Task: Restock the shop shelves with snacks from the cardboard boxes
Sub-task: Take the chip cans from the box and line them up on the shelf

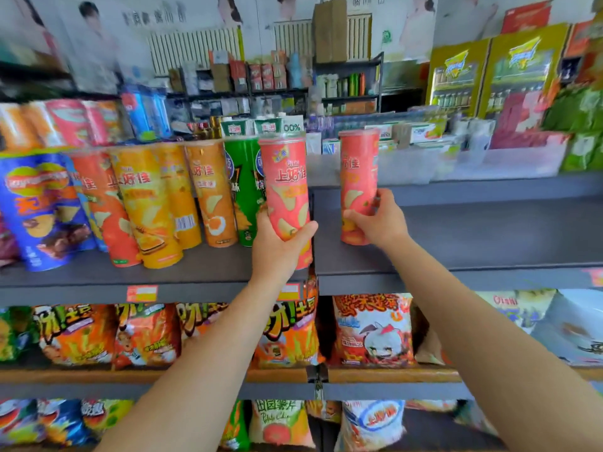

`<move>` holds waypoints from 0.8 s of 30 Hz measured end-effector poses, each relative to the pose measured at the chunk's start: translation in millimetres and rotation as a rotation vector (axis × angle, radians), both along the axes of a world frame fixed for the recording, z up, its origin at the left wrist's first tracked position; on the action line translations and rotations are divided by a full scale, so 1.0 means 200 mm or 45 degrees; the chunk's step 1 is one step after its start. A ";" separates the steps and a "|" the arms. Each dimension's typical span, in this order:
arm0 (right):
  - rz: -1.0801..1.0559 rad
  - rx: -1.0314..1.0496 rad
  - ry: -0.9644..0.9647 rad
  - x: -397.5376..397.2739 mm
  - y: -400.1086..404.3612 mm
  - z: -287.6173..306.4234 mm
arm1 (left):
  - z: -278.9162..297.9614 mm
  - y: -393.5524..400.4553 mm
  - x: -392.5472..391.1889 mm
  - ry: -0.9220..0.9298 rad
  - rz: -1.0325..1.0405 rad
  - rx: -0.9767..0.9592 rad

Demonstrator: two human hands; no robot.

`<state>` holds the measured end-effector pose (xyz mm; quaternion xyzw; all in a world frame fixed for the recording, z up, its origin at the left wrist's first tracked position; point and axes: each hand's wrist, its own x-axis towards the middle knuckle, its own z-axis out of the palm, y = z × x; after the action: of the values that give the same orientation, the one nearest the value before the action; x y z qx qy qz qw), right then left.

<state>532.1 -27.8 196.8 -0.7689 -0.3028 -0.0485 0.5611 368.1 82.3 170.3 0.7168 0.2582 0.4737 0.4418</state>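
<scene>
On the top grey shelf (489, 236), two red chip cans are in play, one per hand. Left hand (277, 252) is wrapped round the lower half of the left can (288, 187), thumb on the right side, fingers curled round the back, and that can leans a bit to the left. Its base sits right at the shelf's front edge, around the seam where two shelf sections meet; can't tell if it's actually resting on the shelf or held just off it. It's touching or nearly touching the green can (243, 187) behind it.

Right hand (378, 223) grips the right can (357, 184) low down, thumb across the front, fingers curled round the right side. This one stands upright further back on the right shelf section, base looks down on the shelf, with bare shelf stretching off to its right.

Left of the green can there's a row of orange cans (146, 203) and a blue can (39, 207) at the far left, all upright.

Shelf below is packed with snack bags (372, 331), orange and red mostly. More bags on the shelf under that. Everything's a bit blurry so labels aren't readable.
</scene>
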 end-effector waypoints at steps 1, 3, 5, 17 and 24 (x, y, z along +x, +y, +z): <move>0.007 -0.015 0.004 0.01 0.02 0.01 | 0.00 0.00 0.00 0.022 0.012 0.011; 0.002 -0.032 0.001 0.03 0.04 0.02 | 0.00 -0.01 0.00 0.058 0.035 0.026; -0.013 -0.039 -0.009 0.04 0.05 0.03 | 0.00 0.00 0.00 0.077 0.048 0.034; -0.158 -0.246 -0.064 0.24 -0.22 0.04 | 0.11 -0.15 0.12 0.048 -0.129 0.032; -0.065 -0.266 -0.053 0.29 -0.46 -0.03 | 0.12 -0.43 0.49 0.132 -0.392 0.050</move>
<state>590.3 -119.8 190.3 -0.8295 -0.2981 -0.0468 0.4699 465.7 -4.5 195.2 0.7798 0.1583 0.3678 0.4812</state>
